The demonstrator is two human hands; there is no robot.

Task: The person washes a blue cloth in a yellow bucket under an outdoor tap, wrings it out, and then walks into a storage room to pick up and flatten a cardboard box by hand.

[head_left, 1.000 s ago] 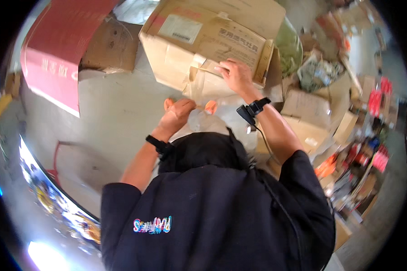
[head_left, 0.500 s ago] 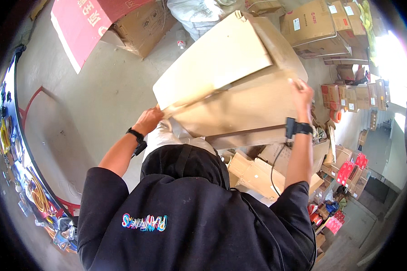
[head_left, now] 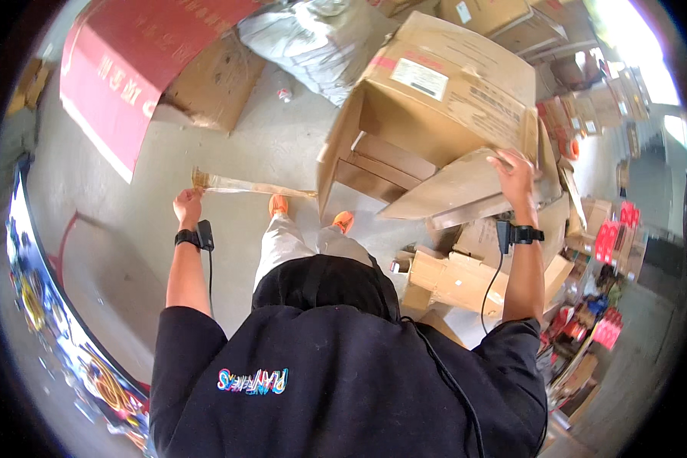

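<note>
My left hand [head_left: 188,204] is closed on the end of a strip of brown packing tape [head_left: 256,188], pulled out sideways toward the front left flap of a cardboard box [head_left: 466,95]. That box stands open on its near side, showing its inside and a white label on top. My right hand [head_left: 511,168] grips one of its loose flaps [head_left: 454,183] at the right. Below the tape and the box are my feet in orange shoes [head_left: 278,204].
A red-covered carton [head_left: 118,72] and a white sack [head_left: 313,46] lie beyond me. Cartons [head_left: 454,278] are piled at my right, with more stacked farther back [head_left: 588,111]. A long table [head_left: 53,298] holding cables and tools runs along the left.
My left hand has moved out to the left, stretching the tape away from the box. The box has tipped and turned, so its labelled top and open inside now show.
</note>
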